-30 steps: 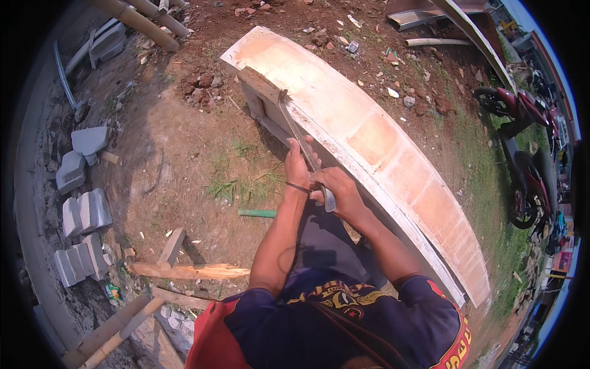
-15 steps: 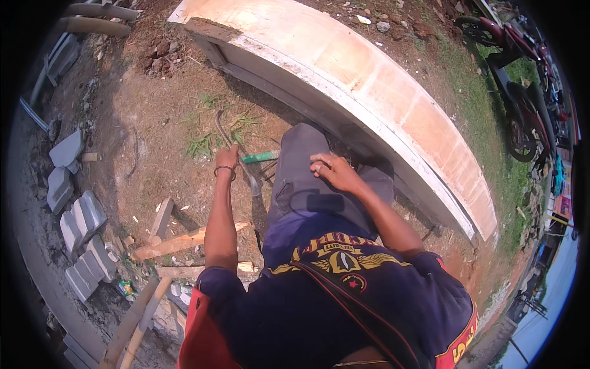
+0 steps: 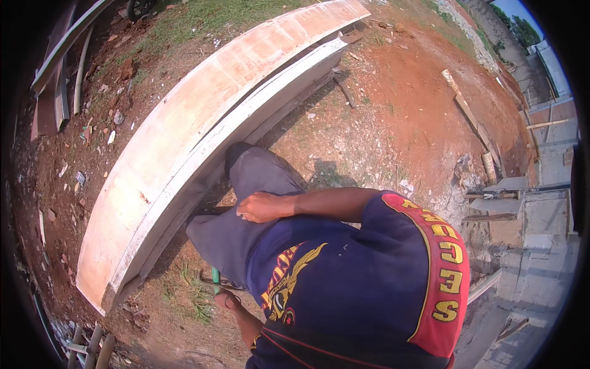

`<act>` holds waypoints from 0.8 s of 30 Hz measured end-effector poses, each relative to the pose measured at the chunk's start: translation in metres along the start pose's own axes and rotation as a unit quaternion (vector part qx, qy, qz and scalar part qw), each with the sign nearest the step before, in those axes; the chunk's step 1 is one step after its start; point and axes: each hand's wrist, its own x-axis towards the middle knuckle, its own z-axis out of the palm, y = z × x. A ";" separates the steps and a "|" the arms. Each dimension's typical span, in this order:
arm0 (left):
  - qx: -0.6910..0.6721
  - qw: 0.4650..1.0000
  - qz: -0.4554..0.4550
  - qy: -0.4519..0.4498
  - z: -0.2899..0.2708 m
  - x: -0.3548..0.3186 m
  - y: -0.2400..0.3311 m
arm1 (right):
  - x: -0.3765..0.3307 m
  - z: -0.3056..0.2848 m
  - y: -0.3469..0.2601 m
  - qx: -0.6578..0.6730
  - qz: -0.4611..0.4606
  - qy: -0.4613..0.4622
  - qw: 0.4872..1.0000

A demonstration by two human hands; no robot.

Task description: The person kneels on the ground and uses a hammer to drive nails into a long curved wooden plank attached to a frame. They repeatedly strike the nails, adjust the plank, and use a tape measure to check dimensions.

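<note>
Curling into a loose fist, the right hand (image 3: 264,207) sits on or just over the grey trousers (image 3: 218,243), nothing visible in it. The left hand (image 3: 226,299) is low beside the left leg, right at the dark metal bar (image 3: 230,286); cannot tell if fingers close round it, bar partly hidden by the leg. Hands well apart now; a second ago both were together on the bar, its hooked end up at the panel's edge. Bar is now away from the panel, so work with it on that edge looks paused. Curved wooden panel (image 3: 178,123) is on the ground in front of the person, running lower left to upper right; view has swung round, so its slant flips versus before. Dark gap shows between its pale face and white rim toward the upper-right end. Green stick-like piece (image 3: 215,275) beside the bar, partly behind the leg; grass tuft (image 3: 195,301) near the panel's lower-left end. Short dark stick (image 3: 345,93) on the ground by the upper-right end, long timber strip (image 3: 465,112) farther off on red soil.
</note>
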 end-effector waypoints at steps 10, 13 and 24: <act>-0.057 0.866 0.393 0.304 -0.165 -0.039 0.309 | -0.048 -0.047 0.081 0.049 0.188 0.385 0.902; -0.041 0.828 0.443 0.342 -0.184 -0.061 0.319 | -0.115 -0.043 0.132 0.087 0.350 0.314 0.879; 0.138 0.729 0.647 0.174 -0.222 -0.059 0.391 | -0.245 0.059 0.205 0.022 0.544 0.179 0.819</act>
